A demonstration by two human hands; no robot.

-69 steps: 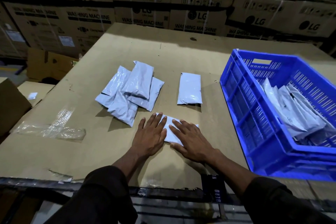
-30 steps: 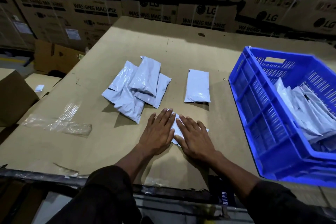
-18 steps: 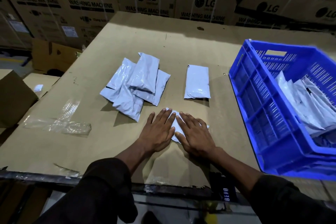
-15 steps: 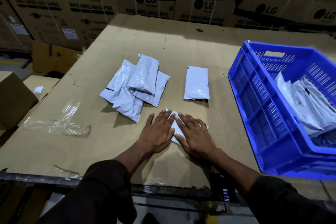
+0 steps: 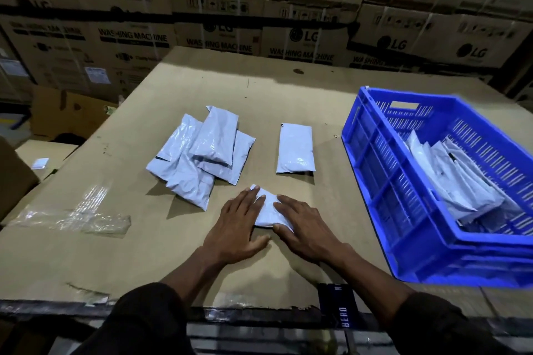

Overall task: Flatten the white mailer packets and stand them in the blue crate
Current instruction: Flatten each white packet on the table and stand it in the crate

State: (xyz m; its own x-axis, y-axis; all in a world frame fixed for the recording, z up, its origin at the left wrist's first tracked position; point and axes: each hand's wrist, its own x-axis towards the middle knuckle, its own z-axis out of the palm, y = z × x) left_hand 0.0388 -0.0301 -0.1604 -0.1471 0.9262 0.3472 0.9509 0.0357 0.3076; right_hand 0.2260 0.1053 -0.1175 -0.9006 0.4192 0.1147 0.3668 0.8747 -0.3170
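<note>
Both palms are down on one small white plastic mailer packet (image 5: 269, 212) near the front of the brown cardboard-covered surface (image 5: 288, 95), the left hand (image 5: 238, 229) covering its left side and the right hand (image 5: 307, 232) its right, with the middle strip of the packet showing between them. Fingers on both hands are stretched out straight and flat, gripping nothing, just pressing, which reads as squeezing the air out so the packet goes thin enough to file upright. Hands set either side like that would push the bulge toward the ends rather than trap it in the middle. Just beyond the hands lies a single flat white mailer packet (image 5: 295, 148), on its own and lying neat; it looks already pressed and waiting for the crate, though that is a guess. Off to the left is a loose heap of puffy white mailer packets (image 5: 202, 153), overlapping each other, likely the stock yet to be done. On the right sits the blue slatted plastic crate (image 5: 383, 181), close enough for the right hand to reach, with a row of white packets (image 5: 450, 179) leaning on edge inside it. A crumpled strip of clear plastic film (image 5: 75, 216) lies near the left edge, out of the working zone.
</note>
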